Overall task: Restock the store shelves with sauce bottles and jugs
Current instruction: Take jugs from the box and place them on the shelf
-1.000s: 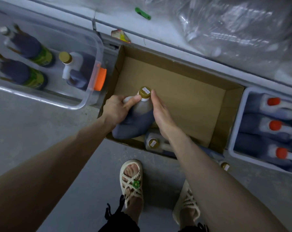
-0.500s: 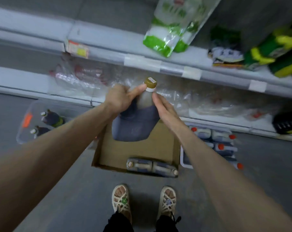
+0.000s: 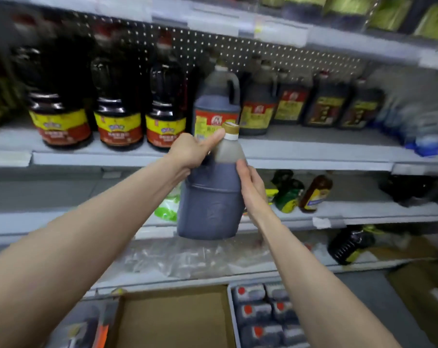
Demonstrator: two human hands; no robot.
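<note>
Shelf [image 3: 313, 146] w/ sauce jugs [image 3: 216, 106]

Soft, even, fairly dim light reaches you. Motion blur smears the bottles [image 3: 117, 104] above-left of your left hand [image 3: 190, 151], small glints on their shoulders; shelf edges [image 3: 313, 156] bow toward your view's edges.
</note>
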